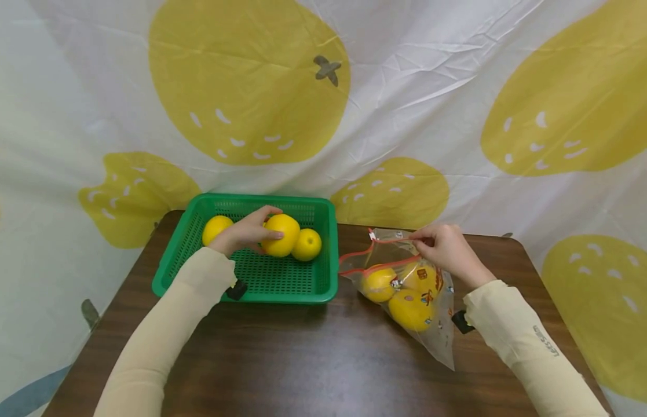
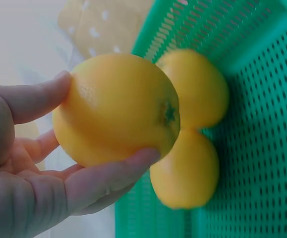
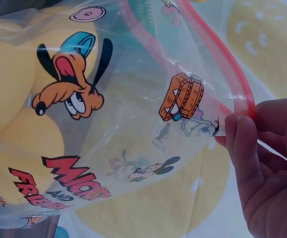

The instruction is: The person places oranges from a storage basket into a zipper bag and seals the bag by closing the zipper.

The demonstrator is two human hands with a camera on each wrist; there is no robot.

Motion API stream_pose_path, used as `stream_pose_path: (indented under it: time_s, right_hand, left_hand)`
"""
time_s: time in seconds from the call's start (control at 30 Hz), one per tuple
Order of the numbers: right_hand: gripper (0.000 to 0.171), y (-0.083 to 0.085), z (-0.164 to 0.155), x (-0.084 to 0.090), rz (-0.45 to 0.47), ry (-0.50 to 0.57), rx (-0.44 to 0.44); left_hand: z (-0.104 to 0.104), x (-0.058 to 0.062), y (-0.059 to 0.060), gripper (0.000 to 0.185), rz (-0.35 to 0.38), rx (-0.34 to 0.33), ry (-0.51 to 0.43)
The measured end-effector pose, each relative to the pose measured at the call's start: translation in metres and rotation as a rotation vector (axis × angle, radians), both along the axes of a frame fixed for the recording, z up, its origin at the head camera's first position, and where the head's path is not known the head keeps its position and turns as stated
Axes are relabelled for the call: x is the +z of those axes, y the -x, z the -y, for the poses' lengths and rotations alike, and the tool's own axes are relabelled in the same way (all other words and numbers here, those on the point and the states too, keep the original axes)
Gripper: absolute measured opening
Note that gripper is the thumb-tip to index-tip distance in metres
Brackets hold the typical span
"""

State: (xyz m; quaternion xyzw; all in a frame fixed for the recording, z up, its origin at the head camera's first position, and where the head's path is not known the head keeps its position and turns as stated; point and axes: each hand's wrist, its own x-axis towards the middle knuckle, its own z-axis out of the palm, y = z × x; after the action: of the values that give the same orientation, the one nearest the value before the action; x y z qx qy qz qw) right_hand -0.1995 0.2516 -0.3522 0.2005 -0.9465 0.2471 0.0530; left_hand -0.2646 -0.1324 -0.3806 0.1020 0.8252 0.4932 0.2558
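left hand [image 1: 243,234] grips 1 orange [image 1: 281,234] in basket [image 1: 325,255], table's 10 o'clock | 2 more beside | right hand [image 1: 448,249] pinches bag [image 1: 438,336] rim, 3 o'clock | 3 inside, print partly hides them

You have one green basket [image 1: 323,255] holding three yellow fruits [image 1: 307,244]. One clear zip bag [image 1: 438,333] holds three more. Your two hands make up the rest.
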Motion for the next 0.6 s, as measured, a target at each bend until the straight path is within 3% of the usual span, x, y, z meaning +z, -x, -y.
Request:
stream_pose_path:
  time_s: [0.3, 0.6]
  right_hand:
    - [0.018, 0.0, 0.001, -0.001, 0.013, 0.005, -0.01]
    - [0.017, 0.0, 0.002, -0.001, 0.007, 0.01, -0.011]
  left_hand:
    - [-0.032, 0.009, -0.008, 0.061, -0.023, -0.058, -0.08]
    - [-0.066, 0.008, -0.014, 0.06, -0.002, -0.075, -0.16]
